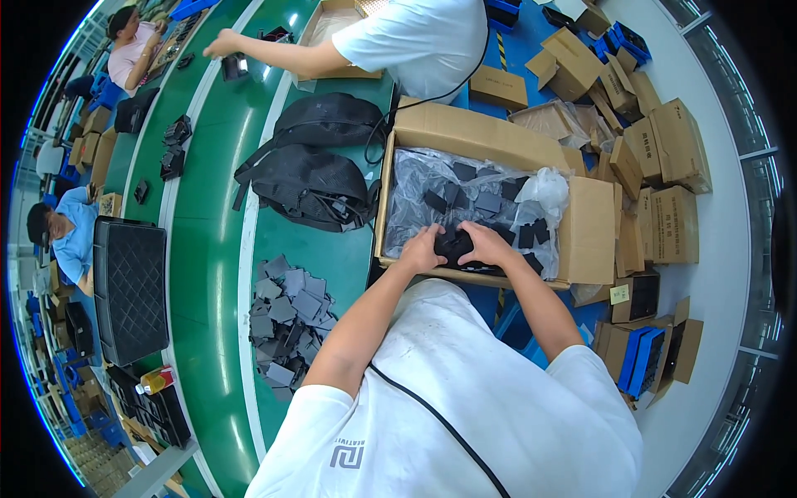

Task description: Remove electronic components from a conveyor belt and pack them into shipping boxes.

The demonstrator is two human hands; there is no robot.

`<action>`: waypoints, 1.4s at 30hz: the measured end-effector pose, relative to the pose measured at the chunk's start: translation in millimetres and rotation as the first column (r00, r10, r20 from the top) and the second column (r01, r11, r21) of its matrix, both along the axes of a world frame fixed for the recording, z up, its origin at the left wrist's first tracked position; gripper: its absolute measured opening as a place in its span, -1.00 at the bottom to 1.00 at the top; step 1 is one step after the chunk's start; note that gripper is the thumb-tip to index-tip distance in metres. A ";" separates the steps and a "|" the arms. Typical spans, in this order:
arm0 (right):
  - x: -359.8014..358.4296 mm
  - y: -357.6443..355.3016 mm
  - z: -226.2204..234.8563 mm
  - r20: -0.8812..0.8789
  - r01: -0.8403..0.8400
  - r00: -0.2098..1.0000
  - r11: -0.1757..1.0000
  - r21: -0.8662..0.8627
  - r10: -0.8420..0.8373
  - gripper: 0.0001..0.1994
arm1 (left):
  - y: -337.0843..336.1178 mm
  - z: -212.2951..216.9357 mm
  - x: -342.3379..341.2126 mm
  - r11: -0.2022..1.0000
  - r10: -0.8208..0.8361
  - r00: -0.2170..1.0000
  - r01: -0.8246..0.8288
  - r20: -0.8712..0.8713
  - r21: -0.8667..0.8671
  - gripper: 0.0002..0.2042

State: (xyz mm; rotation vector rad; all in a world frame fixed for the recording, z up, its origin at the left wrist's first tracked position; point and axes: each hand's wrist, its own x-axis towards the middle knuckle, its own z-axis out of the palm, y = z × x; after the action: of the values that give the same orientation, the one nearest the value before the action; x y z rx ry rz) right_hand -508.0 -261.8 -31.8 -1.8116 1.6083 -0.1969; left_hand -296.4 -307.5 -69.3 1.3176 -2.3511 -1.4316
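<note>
Holds blk pcs (453, 246) btwn L hand (422, 251) & R hand (487, 246), w/ grip clamped on them from both sides, just inside near edge of open box (477, 133). Has loose dark pcs (486, 202) there too, on clear liner (406, 181), w/ bunched bag (545, 196) at R. To L, on green worktop (264, 239), has pile of grey plates (305, 304); just beyond, two blk backpacks (311, 187) side by side. Farther R, has stacked cartons (676, 222); past backpacks, co-worker (436, 41) in pale top w/ arm out over green lane (203, 274).

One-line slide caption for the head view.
Left grip and right grip on black parts in a plastic-lined cardboard box, grey pieces heaped at left.
</note>
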 end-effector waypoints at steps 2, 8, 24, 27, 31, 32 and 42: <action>2.2 2.5 13.2 0.011 -0.024 1.000 1.000 -0.018 0.024 -0.28 | 1.4 3.4 -0.4 1.000 0.012 1.000 -0.012 -0.001 -0.026 -0.41; 3.4 7.9 33.2 -0.012 -0.050 0.999 0.996 0.071 0.051 -0.31 | 6.5 3.7 -2.0 0.996 -0.023 0.999 0.026 0.036 -0.088 -0.43; -25.0 12.2 20.5 -0.181 -0.389 0.895 0.913 0.123 0.407 -0.12 | 4.2 20.1 -5.5 0.991 -0.129 0.979 0.131 0.160 0.001 -0.51; -20.8 6.8 25.4 -0.163 -0.361 0.910 0.921 0.144 0.382 -0.16 | 7.8 22.0 -6.3 0.992 -0.112 0.978 0.120 0.176 -0.040 -0.48; -15.3 2.0 26.0 -0.103 -0.301 0.941 0.938 0.172 0.321 -0.21 | 10.2 21.1 -7.6 0.991 -0.083 0.979 0.101 0.188 -0.088 -0.44; -14.7 0.5 24.4 -0.061 -0.277 0.955 0.944 0.178 0.291 -0.22 | 10.3 20.0 -7.7 0.992 -0.065 0.981 0.083 0.184 -0.097 -0.43; -16.9 0.1 26.3 0.147 -0.123 0.985 0.968 0.219 0.092 -0.29 | 10.0 31.9 -4.3 0.987 -0.016 0.991 0.036 0.132 -0.155 -0.49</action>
State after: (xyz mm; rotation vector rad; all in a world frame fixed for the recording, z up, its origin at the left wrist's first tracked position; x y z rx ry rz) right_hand -524.8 -261.7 -5.5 -1.6666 1.3737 -0.0807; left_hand -300.7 -297.6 -37.3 1.3817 -2.5124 -1.1714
